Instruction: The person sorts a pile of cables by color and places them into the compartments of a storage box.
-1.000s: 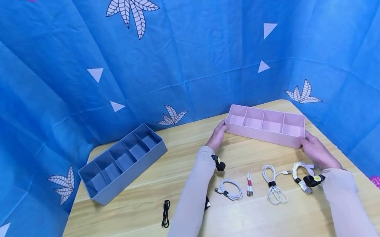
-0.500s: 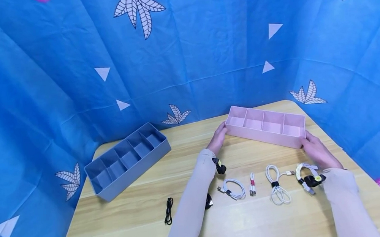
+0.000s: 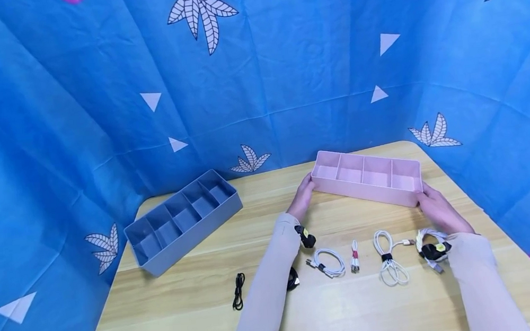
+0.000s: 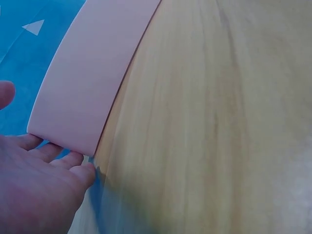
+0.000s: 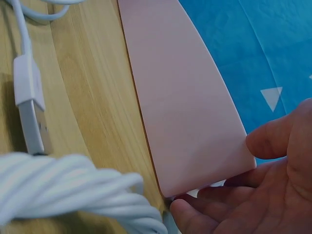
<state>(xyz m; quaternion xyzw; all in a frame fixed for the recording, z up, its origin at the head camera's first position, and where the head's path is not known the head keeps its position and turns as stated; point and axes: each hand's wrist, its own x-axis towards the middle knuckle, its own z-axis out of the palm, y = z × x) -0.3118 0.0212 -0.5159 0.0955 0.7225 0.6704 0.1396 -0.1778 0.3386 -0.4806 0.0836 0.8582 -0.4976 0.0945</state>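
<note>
A pink storage box (image 3: 365,189) with several compartments in a row stands at the back right of the table. My left hand (image 3: 301,199) rests its fingers on the box's left end; in the left wrist view its thumb is apart from the box. At the right end, my right hand (image 3: 441,211) grips the corner. The right wrist view shows the thumb (image 5: 273,139) at the rim and the fingers against the end wall. The box's compartments hold nothing.
A blue-grey divided box (image 3: 195,240) stands at the back left. Before the pink box lie white cables, among them a red-tied one (image 3: 354,255), a looped one (image 3: 387,257) and a braided one (image 5: 73,187). A black cable (image 3: 239,291) lies left of my left forearm.
The pink box has slid slightly left over the table, with both hands on its ends. The head view has turned a little, so the blue-grey box and cables appear farther right.
</note>
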